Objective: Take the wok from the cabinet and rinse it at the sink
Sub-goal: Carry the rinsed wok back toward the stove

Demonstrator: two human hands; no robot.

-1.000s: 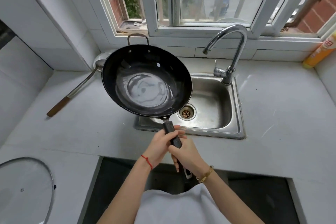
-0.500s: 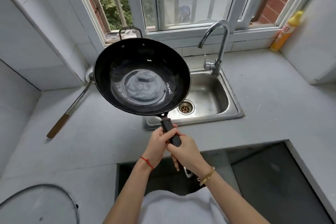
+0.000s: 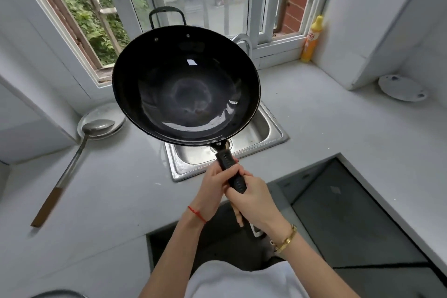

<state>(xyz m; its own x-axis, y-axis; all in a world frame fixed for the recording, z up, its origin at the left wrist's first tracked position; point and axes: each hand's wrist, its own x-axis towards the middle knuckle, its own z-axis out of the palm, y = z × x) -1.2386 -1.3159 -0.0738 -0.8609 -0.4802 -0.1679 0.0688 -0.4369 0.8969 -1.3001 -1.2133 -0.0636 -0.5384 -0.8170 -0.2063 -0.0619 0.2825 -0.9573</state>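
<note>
A person holds a black wok [image 3: 186,87] aloft over a steel sink [image 3: 263,133] set into a grey tabletop [image 3: 108,189] beneath a kitchen window. Both hands grip the wok's long black handle: the fingers of the left hand [image 3: 215,189] are wrapped round it nearer the bowl, those of the right hand [image 3: 254,201] just behind, further down the handle. The wok's open side is tipped toward the camera, its dark inside shining and apparently without standing water. The bowl hides most of the tap [image 3: 243,40], of which only the top of the curved spout shows behind the rim.

A second ago the wok sat lower over the sink with what looked like a film of water swirling in its base; it has since been raised and tilted, and that pool no longer shows. This suggests the rinse water has been poured off and the task is at or close to its end, though a further rinse cannot be ruled out.

A metal ladle [image 3: 79,152] with a wooden grip lies on the tabletop to the left, its bowl resting on a small plate [image 3: 101,116]. A yellow bottle [image 3: 312,38] stands by the window, and a white dish [image 3: 401,87] sits at far right.
</note>
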